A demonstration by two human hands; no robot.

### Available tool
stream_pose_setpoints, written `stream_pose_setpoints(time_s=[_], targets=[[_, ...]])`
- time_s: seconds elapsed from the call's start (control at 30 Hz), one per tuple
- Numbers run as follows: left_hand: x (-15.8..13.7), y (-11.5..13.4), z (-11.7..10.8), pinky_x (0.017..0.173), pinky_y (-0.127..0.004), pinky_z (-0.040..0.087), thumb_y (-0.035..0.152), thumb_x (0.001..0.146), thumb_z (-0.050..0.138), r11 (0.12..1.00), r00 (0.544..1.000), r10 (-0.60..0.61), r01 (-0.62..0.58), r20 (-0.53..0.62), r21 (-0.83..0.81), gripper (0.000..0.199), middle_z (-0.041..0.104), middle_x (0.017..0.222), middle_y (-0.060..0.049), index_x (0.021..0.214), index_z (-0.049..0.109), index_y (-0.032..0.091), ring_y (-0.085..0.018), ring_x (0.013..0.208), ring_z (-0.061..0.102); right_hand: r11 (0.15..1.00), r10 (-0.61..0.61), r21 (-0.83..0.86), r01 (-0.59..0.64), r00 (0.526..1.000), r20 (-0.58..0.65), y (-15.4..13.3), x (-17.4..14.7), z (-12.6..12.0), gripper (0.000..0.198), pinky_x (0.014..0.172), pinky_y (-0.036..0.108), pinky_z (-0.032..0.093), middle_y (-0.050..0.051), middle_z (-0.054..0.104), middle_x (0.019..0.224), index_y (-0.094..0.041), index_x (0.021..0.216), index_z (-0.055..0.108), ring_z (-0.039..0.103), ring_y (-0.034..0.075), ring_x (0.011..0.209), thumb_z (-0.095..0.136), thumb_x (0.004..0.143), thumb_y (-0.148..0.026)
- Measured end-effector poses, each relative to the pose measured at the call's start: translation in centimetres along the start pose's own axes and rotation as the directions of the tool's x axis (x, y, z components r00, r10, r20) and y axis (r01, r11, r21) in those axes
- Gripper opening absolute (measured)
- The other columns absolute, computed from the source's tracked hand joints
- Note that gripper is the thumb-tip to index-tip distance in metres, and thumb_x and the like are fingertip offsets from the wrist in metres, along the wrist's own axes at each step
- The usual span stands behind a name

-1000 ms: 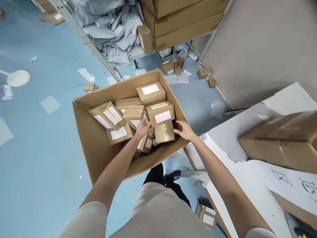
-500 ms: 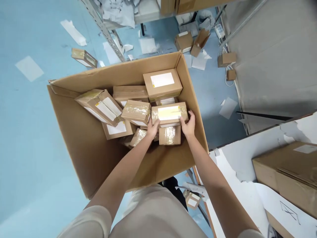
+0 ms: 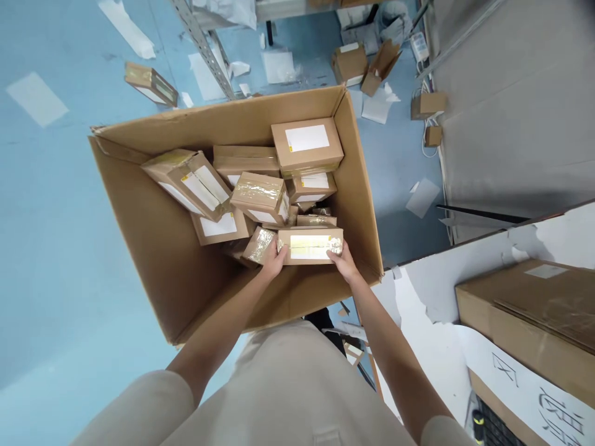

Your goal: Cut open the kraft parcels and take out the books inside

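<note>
A small taped cardboard box (image 3: 310,246) with a white label on top is held at its two ends. My left hand (image 3: 274,259) grips its left end, thumb on top. On the opposite end, my right hand (image 3: 343,260) is closed with the thumb over the top edge. The held box is inside a large open carton (image 3: 139,260), near its front wall. Around it lie several other small boxes, among them a taped box (image 3: 261,197) just behind my left hand and a labelled box (image 3: 307,145) in the far right corner.
Beyond the carton stands a metal shelf post (image 3: 204,49). Paper scraps and a small box (image 3: 151,85) lie on the blue floor. At right, a table (image 3: 418,297) carries a big cardboard box (image 3: 525,303). A grey wall (image 3: 511,111) rises behind.
Both hands have drawn the held box toward my body, to the carton's front side. Boxes that it covered now show behind it. The view has shifted slightly.
</note>
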State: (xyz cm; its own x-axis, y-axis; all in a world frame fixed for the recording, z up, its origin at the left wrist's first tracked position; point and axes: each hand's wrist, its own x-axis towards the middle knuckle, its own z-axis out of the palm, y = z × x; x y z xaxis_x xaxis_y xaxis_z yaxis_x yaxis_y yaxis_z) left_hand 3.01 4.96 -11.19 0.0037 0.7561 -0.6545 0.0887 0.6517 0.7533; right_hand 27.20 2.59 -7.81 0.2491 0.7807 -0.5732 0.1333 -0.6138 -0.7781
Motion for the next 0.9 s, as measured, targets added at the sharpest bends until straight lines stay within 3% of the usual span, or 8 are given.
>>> stream_pose_setpoints(time_s=[0.17, 0.3, 0.43, 0.53, 0.6, 0.7, 0.8, 0.9], targets=[[1.1, 0.2, 0.3, 0.11, -0.037, 0.035, 0.043, 0.082, 0.061, 0.999, 1.0, -0.023, 0.023, 0.007, 0.026, 0.054, 0.057, 0.133, -0.005, 0.131, 0.05, 0.025, -0.023, 0.125, 0.05, 0.996, 0.083, 0.024, -0.082, 0.995, -0.051, 0.3, 1.1, 0.4, 0.062, 0.091, 0.048, 0.05, 0.005, 0.069, 0.105, -0.023, 0.121, 0.049, 0.063, 0.021, 0.099, 0.075, 0.066, -0.037], [-0.9, 2.4, 0.4, 0.109, -0.038, 0.035, 0.042, 0.084, 0.057, 0.994, 0.999, 0.043, -0.042, -0.009, 0.097, 0.049, 0.058, 0.131, -0.007, 0.129, 0.052, 0.022, -0.024, 0.124, 0.051, 0.992, 0.11, -0.054, -0.116, 0.988, -0.106, -1.7, -0.2, -0.7, 0.063, 0.092, 0.047, 0.049, 0.009, 0.067, 0.108, -0.019, 0.118, 0.05, 0.063, 0.023, 0.099, 0.076, 0.064, -0.038], [-7.3, 6.5, -0.4, 0.108, -0.039, 0.038, 0.048, 0.088, 0.049, 0.957, 0.969, 0.244, -0.232, -0.046, 0.175, 0.046, 0.06, 0.125, -0.007, 0.126, 0.053, 0.022, -0.024, 0.12, 0.054, 0.983, -0.181, -0.04, 0.179, 0.982, -0.05, -5.6, -5.2, -3.6, 0.061, 0.099, 0.043, 0.045, 0.008, 0.062, 0.121, -0.022, 0.122, 0.05, 0.059, 0.024, 0.108, 0.071, 0.071, -0.046], [-13.4, 10.2, 0.4, 0.107, -0.036, 0.04, 0.053, 0.088, 0.047, 0.896, 0.909, 0.417, -0.406, -0.026, 0.177, 0.047, 0.059, 0.126, -0.005, 0.125, 0.054, 0.024, -0.023, 0.124, 0.051, 0.9, -0.433, 0.016, 0.436, 0.898, -0.082, -8.2, -10.2, -8.0, 0.06, 0.103, 0.039, 0.042, 0.008, 0.056, 0.129, -0.023, 0.128, 0.046, 0.054, 0.023, 0.118, 0.064, 0.078, -0.05], [-17.1, 12.0, 2.8, 0.106, -0.035, 0.042, 0.055, 0.087, 0.049, 0.876, 0.885, 0.461, -0.465, 0.062, 0.125, 0.05, 0.058, 0.128, -0.005, 0.127, 0.051, 0.026, -0.023, 0.125, 0.05, 0.852, -0.511, 0.016, 0.524, 0.838, -0.192, -8.6, -13.4, -12.1, 0.057, 0.102, 0.039, 0.043, 0.008, 0.056, 0.128, -0.023, 0.127, 0.045, 0.053, 0.023, 0.119, 0.06, 0.081, -0.053], [-21.3, 12.2, 9.0, 0.105, -0.035, 0.044, 0.055, 0.083, 0.056, 0.886, 0.852, 0.45, -0.463, 0.268, -0.015, 0.061, 0.055, 0.133, -0.005, 0.136, 0.04, 0.028, -0.022, 0.124, 0.052, 0.85, -0.494, -0.001, 0.527, 0.796, -0.349, -6.5, -17.4, -19.4, 0.055, 0.1, 0.041, 0.045, 0.008, 0.058, 0.124, -0.022, 0.123, 0.05, 0.054, 0.025, 0.116, 0.058, 0.081, -0.058], [-23.2, 9.3, 16.3, 0.104, -0.039, 0.044, 0.05, 0.082, 0.061, 0.929, 0.819, 0.365, -0.353, 0.443, -0.112, 0.072, 0.054, 0.135, -0.009, 0.142, 0.029, 0.027, -0.024, 0.122, 0.053, 0.899, -0.363, 0.083, 0.431, 0.837, -0.409, -1.8, -19.6, -26.0, 0.059, 0.093, 0.044, 0.05, 0.008, 0.059, 0.124, -0.023, 0.122, 0.053, 0.057, 0.027, 0.112, 0.058, 0.078, -0.062], [-23.5, 4.8, 22.2, 0.104, -0.043, 0.044, 0.047, 0.083, 0.061, 0.976, 0.838, 0.218, -0.195, 0.5, -0.098, 0.075, 0.048, 0.141, -0.011, 0.144, 0.023, 0.027, -0.025, 0.126, 0.05, 0.924, -0.228, 0.194, 0.33, 0.882, -0.413, 3.8, -20.0, -30.2, 0.06, 0.087, 0.044, 0.054, 0.006, 0.061, 0.121, -0.026, 0.121, 0.056, 0.059, 0.025, 0.106, 0.059, 0.075, -0.063]])
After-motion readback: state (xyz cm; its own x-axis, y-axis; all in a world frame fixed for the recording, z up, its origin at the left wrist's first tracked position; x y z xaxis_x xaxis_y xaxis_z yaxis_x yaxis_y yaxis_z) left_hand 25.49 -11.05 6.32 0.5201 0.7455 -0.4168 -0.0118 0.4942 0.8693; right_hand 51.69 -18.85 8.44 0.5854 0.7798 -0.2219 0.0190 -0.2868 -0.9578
